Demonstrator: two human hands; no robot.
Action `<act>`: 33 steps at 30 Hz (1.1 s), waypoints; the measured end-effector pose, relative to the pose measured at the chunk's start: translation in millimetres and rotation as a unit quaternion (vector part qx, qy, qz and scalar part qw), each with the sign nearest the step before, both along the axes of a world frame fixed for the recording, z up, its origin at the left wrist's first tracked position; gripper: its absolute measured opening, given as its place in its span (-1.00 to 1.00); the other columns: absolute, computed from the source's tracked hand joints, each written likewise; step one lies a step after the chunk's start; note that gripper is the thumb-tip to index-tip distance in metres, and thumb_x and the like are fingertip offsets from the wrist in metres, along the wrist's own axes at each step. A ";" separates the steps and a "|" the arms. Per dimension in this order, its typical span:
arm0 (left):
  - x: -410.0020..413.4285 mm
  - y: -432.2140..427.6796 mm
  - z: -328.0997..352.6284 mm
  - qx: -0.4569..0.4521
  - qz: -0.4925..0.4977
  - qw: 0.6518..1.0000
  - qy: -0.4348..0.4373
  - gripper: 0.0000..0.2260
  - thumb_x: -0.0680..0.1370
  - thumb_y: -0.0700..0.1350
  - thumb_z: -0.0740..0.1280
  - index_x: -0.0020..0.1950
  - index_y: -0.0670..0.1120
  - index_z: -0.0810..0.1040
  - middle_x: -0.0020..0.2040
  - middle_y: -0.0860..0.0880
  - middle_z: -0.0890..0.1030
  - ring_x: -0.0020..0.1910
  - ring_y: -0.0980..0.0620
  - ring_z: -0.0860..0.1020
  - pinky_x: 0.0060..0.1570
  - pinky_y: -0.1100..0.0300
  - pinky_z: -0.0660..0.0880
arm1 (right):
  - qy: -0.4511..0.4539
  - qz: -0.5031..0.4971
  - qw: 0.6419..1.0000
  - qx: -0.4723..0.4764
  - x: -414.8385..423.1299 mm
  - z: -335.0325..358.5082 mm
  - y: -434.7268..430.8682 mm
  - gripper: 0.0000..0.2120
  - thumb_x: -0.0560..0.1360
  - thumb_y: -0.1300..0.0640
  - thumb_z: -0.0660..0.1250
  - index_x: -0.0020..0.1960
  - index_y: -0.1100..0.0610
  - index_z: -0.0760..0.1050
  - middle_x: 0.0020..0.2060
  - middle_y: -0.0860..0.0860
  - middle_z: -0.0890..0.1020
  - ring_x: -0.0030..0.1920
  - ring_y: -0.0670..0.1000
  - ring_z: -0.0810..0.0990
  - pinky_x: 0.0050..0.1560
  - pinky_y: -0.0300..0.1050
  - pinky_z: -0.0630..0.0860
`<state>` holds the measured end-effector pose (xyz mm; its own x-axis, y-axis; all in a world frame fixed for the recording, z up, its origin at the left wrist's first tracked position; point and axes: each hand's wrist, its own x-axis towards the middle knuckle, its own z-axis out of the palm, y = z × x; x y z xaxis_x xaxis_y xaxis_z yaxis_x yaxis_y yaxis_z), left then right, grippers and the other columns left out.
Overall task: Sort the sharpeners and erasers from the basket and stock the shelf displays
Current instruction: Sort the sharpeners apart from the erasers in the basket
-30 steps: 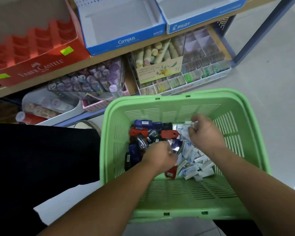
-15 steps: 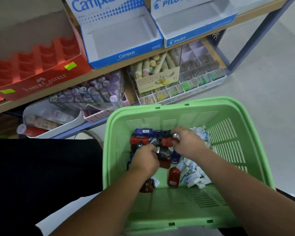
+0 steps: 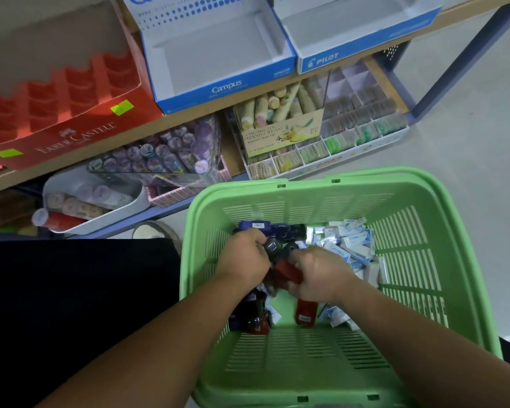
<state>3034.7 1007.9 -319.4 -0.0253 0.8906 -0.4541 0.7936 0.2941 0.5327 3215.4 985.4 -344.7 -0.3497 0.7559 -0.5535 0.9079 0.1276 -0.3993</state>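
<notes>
while both hands are full, things can slip

if we grab too many at once, one can drop back in the pile and we must dig again. our left hand [image 3: 245, 260] is curled round a dark sharpener [image 3: 273, 245]. our right hand [image 3: 315, 275] holds a red sharpener [image 3: 286, 275] just beside it. both hands are low inside the basket [image 3: 454, 219], so we think a fast lift could bump the wall and knock a piece loose. the erasers [image 3: 348, 245] lie on the right, touching the sharpeners [image 3: 265, 228] in the middle. a small eraser could ride along by mistake and land in the wrong box.

now we count. one basket. two hands, one sharpener in each. one loose sharpener [image 3: 305, 312], red, lies on the basket floor near our right wrist. three open boxes wait on the shelf [image 3: 189, 119]: a red box [image 3: 56, 113], a campus box [image 3: 218, 54] and a pilot box [image 3: 351, 30]. we see about ten sharpeners, but they are piled up, so we cannot be sure. the erasers are heaped too; we see more than a dozen.
</notes>
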 end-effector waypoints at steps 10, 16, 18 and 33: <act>16.6 -4.4 -6.8 0.054 -0.251 0.964 0.067 -0.76 0.57 -0.27 0.26 0.15 -0.10 0.62 0.07 -0.06 0.58 0.06 -0.08 0.52 0.04 -0.01 0.53 | 0.039 -0.135 0.990 0.016 23.2 -3.4 -2.3 -0.84 0.58 0.00 0.32 0.10 0.00 0.59 -0.04 -0.05 0.63 -0.04 0.05 0.64 -0.11 -0.11 0.55; 34.0 11.4 -28.6 0.018 -0.472 0.868 0.151 -0.53 0.51 -0.18 0.41 0.43 -0.02 0.47 0.31 0.00 0.50 0.27 -0.06 0.46 0.26 0.06 0.37 | 0.009 -0.095 0.995 0.022 24.6 -10.0 -5.3 -0.75 0.56 0.11 0.25 0.21 0.05 0.55 0.11 0.01 0.57 0.15 0.07 0.54 -0.13 -0.12 0.44; 29.9 15.2 -34.6 0.004 -0.478 0.863 0.165 -0.40 0.50 -0.20 0.41 0.53 -0.01 0.36 0.40 0.01 0.41 0.33 -0.05 0.39 0.28 0.05 0.33 | -0.007 -0.082 0.996 0.017 24.7 -10.2 -6.3 -0.72 0.56 0.09 0.27 0.27 0.04 0.50 0.15 -0.01 0.54 0.21 0.05 0.50 -0.11 -0.13 0.41; 21.7 -2.1 -21.4 -0.003 -0.443 0.891 0.102 -0.78 0.58 0.17 0.29 -0.05 0.03 0.51 -0.08 0.05 0.57 0.01 -0.01 0.47 0.15 0.03 0.34 | 0.066 -0.162 0.978 -0.112 23.7 -15.2 -1.3 -0.62 0.50 0.24 0.27 0.28 0.00 0.51 0.02 0.01 0.67 -0.02 0.03 0.58 -0.05 -0.17 0.48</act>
